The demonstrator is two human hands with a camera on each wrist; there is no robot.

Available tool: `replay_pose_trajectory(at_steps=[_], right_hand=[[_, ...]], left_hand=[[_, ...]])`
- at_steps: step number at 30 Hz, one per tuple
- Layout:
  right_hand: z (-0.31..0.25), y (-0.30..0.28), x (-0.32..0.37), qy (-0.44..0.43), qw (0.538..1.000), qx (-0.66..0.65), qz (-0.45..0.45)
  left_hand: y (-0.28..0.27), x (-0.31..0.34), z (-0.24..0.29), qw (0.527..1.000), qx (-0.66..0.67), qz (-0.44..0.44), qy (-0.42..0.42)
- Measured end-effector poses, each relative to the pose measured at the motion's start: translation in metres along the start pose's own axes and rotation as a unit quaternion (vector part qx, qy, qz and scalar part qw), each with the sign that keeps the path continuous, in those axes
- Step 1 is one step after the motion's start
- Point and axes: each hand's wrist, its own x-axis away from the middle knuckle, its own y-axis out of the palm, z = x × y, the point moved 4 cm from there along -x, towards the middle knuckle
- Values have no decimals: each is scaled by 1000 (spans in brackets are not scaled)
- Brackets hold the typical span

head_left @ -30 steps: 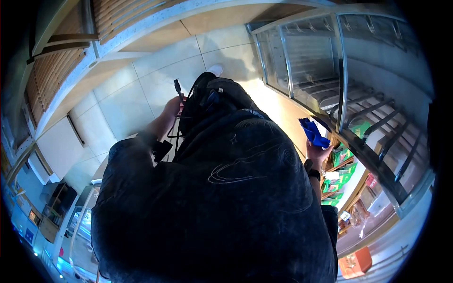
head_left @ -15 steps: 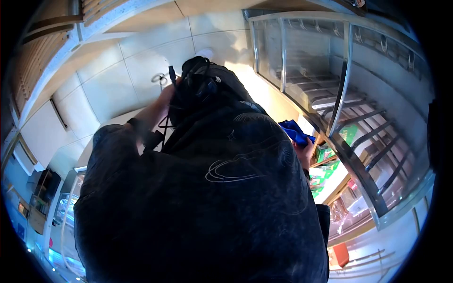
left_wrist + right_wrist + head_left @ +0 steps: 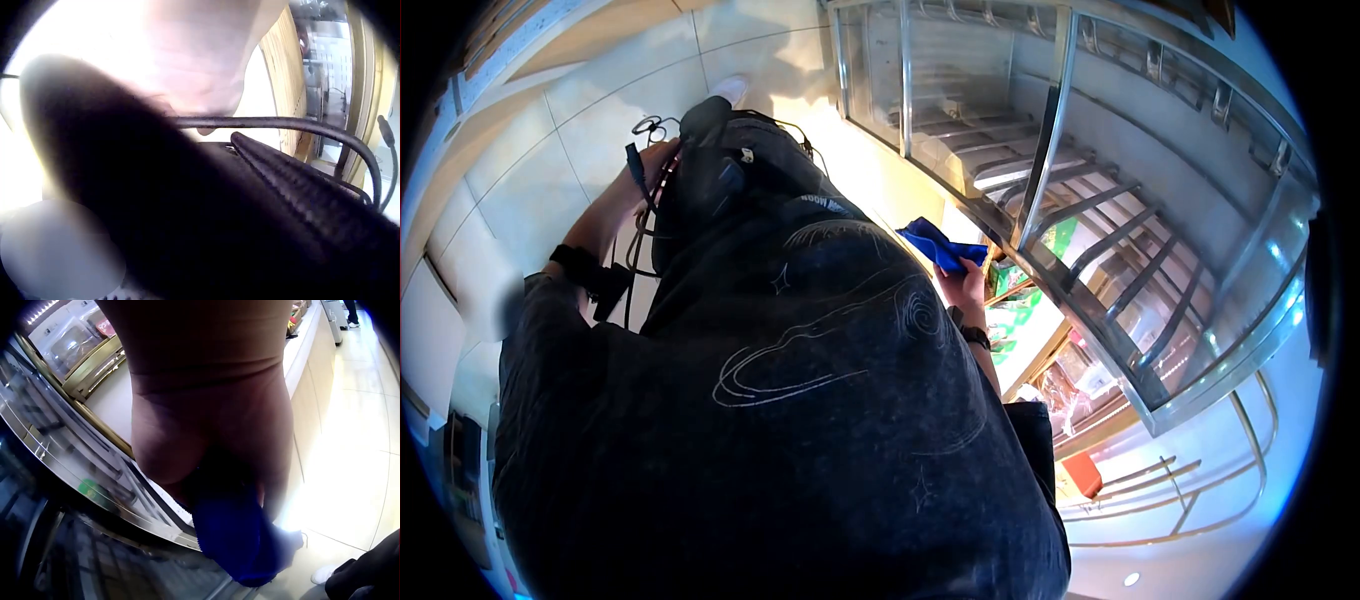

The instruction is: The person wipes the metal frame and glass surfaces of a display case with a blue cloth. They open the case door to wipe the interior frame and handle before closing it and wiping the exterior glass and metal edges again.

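In the head view, the right hand (image 3: 965, 286) grips a blue cloth (image 3: 945, 245) beside a metal-framed glass case. The right wrist view shows the cloth (image 3: 231, 531) hanging below that hand (image 3: 212, 419), its fingertips partly hidden. On the other side of the body, the left hand (image 3: 658, 158) is at a black bag (image 3: 745, 150) and black cables (image 3: 638, 165); its fingers are mostly hidden. In the left wrist view, a black cable (image 3: 269, 122) passes by the fingers of the left hand (image 3: 200, 56), and a large dark blurred shape covers the lower part.
The glass case (image 3: 960, 80) with metal bars stands at the right. Below it are shelves with green packets (image 3: 1020, 318) and an orange-red box (image 3: 1083, 474). Pale floor tiles (image 3: 610, 130) lie at the left. Someone's dark-clad leg (image 3: 352, 311) shows far off in the right wrist view.
The head view has shifted, so the glass case and both hands appear further left. The blue cloth stays in the right hand, and the left hand remains by the bag and cables.
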Motion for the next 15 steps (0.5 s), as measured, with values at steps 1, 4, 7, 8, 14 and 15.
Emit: replay_pose_trajectory(at_steps=[1, 4, 7, 8, 14, 15], right_hand=[[0, 1, 1, -1, 1000, -4, 6], [3, 3, -1, -2, 1000, -24, -6], [7, 4, -3, -14, 1000, 0, 3], [9, 4, -2, -15, 1000, -1, 4], [11, 26, -3, -61, 993, 90, -55], [12, 25, -7, -39, 992, 92, -70]], left_hand=[[-5, 0, 1, 1000, -10, 2, 2], [-34, -17, -5, 997, -78, 0, -16], [-59, -29, -3, 993, -118, 1, -13], [-68, -29, 2, 996, -89, 6, 8], [-81, -11, 103, 956, -249, 61, 140], [-65, 10, 132, 945, -245, 40, 213]])
